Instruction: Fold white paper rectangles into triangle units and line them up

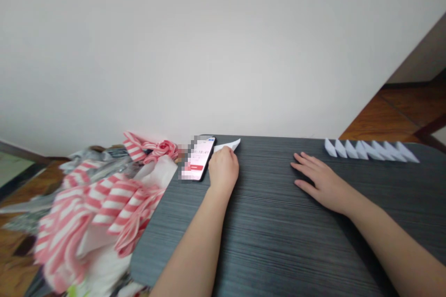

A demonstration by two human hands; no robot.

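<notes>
Bright, soft light floods this view, and the pale wall (223, 46) is washing out toward white, with no telling where the source sits! Shadows stay faint, just a gentle dark patch under the right hand (322, 183). Over on the left, the striped cloth (94, 213) goes smeary, its edges blurred. And there's the wide-lens bend: the rim of the dark desk (278, 250) curves away, while the wall edge (418, 51) leans hard at the frame's side. The phone screen (198, 158) glows, chopped into a blocky pixel mosaic.
</notes>
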